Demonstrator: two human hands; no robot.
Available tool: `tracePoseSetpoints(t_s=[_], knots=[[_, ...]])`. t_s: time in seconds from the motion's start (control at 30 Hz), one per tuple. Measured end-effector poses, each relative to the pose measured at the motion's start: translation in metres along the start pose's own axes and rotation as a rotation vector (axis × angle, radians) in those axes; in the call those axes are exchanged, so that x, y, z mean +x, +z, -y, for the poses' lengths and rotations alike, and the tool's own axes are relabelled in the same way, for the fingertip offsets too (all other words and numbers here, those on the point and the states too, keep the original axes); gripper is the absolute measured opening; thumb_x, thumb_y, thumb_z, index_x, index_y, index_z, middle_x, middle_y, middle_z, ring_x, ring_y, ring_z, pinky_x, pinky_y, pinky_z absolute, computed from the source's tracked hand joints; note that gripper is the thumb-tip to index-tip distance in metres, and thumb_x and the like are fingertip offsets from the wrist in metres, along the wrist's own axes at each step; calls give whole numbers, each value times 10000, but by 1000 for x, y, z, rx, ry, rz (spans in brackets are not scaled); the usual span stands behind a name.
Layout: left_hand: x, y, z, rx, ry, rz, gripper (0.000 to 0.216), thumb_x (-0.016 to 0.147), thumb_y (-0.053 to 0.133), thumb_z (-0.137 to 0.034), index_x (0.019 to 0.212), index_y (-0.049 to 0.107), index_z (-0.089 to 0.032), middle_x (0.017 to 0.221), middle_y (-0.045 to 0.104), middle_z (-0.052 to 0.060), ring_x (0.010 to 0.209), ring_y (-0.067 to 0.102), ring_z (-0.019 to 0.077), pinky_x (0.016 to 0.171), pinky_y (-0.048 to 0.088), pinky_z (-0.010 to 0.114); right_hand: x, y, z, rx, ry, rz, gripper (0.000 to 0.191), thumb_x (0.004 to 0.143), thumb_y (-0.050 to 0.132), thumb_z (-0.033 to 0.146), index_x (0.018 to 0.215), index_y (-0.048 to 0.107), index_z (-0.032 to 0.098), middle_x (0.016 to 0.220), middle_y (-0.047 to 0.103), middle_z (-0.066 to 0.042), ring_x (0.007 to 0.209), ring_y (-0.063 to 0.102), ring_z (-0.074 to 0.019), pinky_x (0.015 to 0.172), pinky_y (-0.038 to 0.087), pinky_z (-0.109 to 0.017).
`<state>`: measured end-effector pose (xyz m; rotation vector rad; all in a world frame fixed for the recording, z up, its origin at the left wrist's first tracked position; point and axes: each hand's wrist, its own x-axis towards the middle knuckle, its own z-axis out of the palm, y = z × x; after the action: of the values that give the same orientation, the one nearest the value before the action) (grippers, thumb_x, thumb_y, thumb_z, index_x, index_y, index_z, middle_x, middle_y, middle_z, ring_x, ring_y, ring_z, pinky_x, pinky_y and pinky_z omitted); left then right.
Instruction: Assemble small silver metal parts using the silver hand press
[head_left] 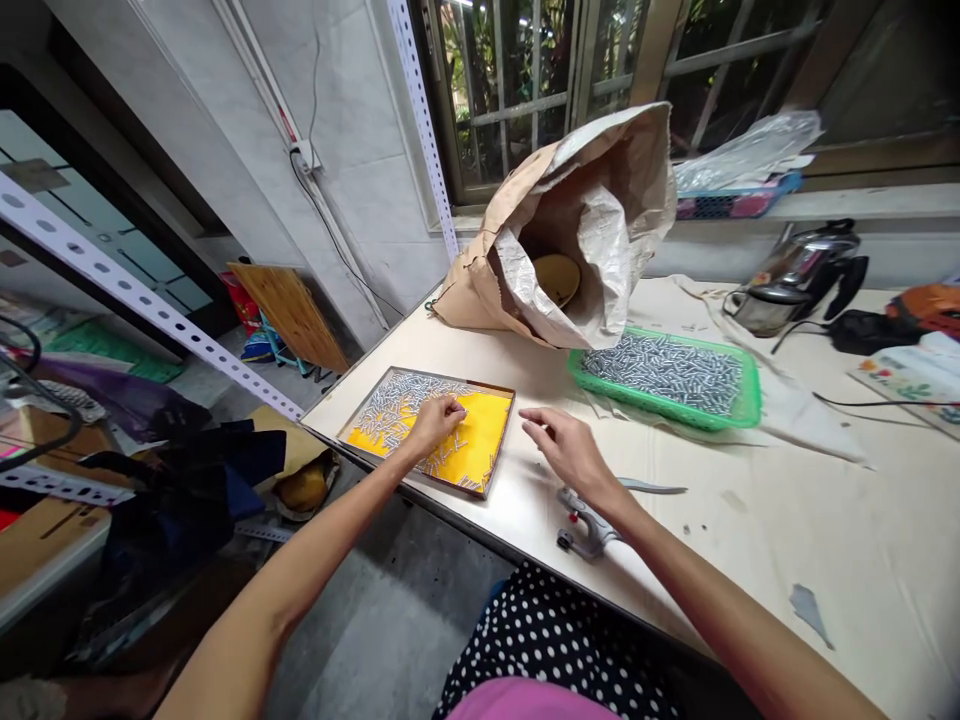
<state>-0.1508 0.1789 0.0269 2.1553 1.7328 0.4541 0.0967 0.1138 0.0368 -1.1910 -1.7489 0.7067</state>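
Note:
My left hand point(439, 422) is over a shallow metal-rimmed tray point(501, 440) with a yellow lining. Its thumb and fingertips are pinched together; whatever is between them is too small to make out. Small silvery metal pins, perhaps screws or rivets point(390, 405), lie scattered in the tray, thickest at the far left. Just right of the tray, above the tabletop, is my right hand point(566, 445). Its fingers point left with a small gap from the thumb, and nothing shows in them. Below the right wrist is a grey metal clamp-like tool point(589, 530), partly hidden.
A green plastic basket point(664, 415) full of similar metal pieces stands behind my right hand. A large paper sack point(480, 280) lies open-mouthed at the back. To the right are a kettle point(814, 260) and cables. A grey scrap point(810, 612) lies near the front right.

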Motion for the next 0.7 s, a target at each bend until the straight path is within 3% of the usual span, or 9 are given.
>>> tracePoseSetpoints(t_s=[0.13, 0.27, 0.4, 0.53, 0.6, 0.7], knots=[[-20, 0, -12, -576, -118, 42, 203, 776, 614, -336, 789, 628, -134, 675, 618, -4, 555, 572, 106, 574, 468, 225, 29, 51, 0, 300, 256, 38, 228, 833, 567, 337, 942, 700, 187, 886, 718, -48, 715, 639, -165, 581, 512, -269], [-37, -5, -23, -893, -185, 112, 306, 671, 742, -391, 787, 645, -125, 697, 633, 3, 579, 575, 90, 607, 482, 221, 38, 82, 3, 352, 299, 66, 143, 775, 610, 318, 722, 622, 185, 661, 646, 1, 553, 586, -127, 506, 458, -232], [-41, -7, -23, -847, -196, 101, 356, 619, 798, -387, 822, 675, -123, 770, 687, 40, 627, 602, 113, 595, 476, 223, 39, 89, 5, 275, 287, 76, 115, 755, 607, 272, 677, 592, 189, 601, 618, 18, 533, 576, -116, 514, 433, -218], [-40, -5, -18, -561, -182, -4, 264, 640, 780, -369, 688, 678, -130, 615, 641, 0, 540, 544, 102, 501, 383, 198, 39, 88, 5, 213, 242, 139, 116, 755, 574, 240, 651, 584, 189, 569, 605, 31, 530, 552, -104, 526, 412, -210], [-40, -5, -16, -507, -188, 16, 224, 655, 769, -337, 648, 676, -133, 543, 606, -18, 505, 528, 97, 491, 368, 197, 39, 87, 6, 181, 205, 160, 124, 748, 580, 237, 633, 577, 190, 581, 613, 31, 548, 545, -102, 537, 404, -210], [-42, -7, -11, -611, -268, 109, 183, 668, 761, -291, 649, 679, -129, 504, 588, -26, 480, 537, 96, 504, 407, 200, 39, 88, 10, 145, 162, 178, 133, 744, 591, 239, 622, 576, 189, 616, 628, 23, 576, 541, -103, 544, 387, -214]])
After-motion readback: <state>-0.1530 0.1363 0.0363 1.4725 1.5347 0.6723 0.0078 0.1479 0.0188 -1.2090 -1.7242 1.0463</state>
